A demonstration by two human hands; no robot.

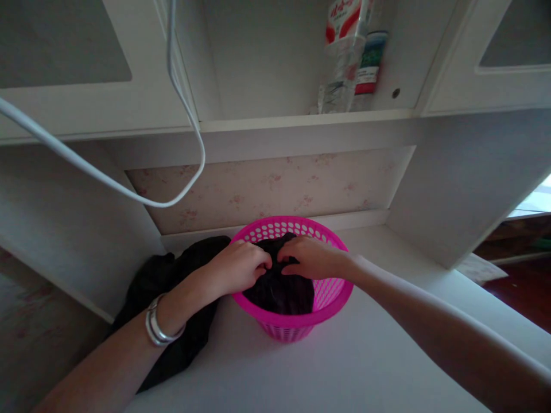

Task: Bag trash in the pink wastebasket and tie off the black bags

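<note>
Fingers of both hands, left hand (239, 267) and right hand (307, 258), pinch black cloth (279, 292).

You see soft, dim daylight from the right, faint shadows, a slightly blurred picture and wide-angle bending at edges.

Free room: bare surface (365, 355) right of and before the basket (327, 295).
Obstacles: black cloth (172, 275) left; looping cable (189, 115), probably slack, above.

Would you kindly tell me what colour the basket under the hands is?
The basket is bright pink, seen best in the head view.
</note>
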